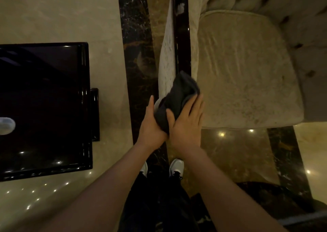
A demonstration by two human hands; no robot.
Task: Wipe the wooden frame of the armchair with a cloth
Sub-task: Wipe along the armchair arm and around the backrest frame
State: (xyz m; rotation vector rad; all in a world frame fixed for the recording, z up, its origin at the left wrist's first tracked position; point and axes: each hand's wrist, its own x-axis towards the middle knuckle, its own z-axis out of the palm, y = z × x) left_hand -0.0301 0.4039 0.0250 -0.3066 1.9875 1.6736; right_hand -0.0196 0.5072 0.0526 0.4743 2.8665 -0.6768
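A beige armchair (247, 68) stands ahead on the right, its glossy dark wooden frame (182, 37) running along the top of the left armrest. A dark grey cloth (178, 97) is draped over the near end of that frame. My left hand (150, 123) grips the cloth from the left side. On the right side my right hand (187, 122) presses flat on the cloth with its fingers spread. The front end of the frame is hidden under the cloth and my hands.
A glossy black side table (44, 107) stands close on the left, a pale object (6, 125) lying on it. The polished marble floor (145, 37) has dark bands. My two white shoes (175, 168) are below the hands.
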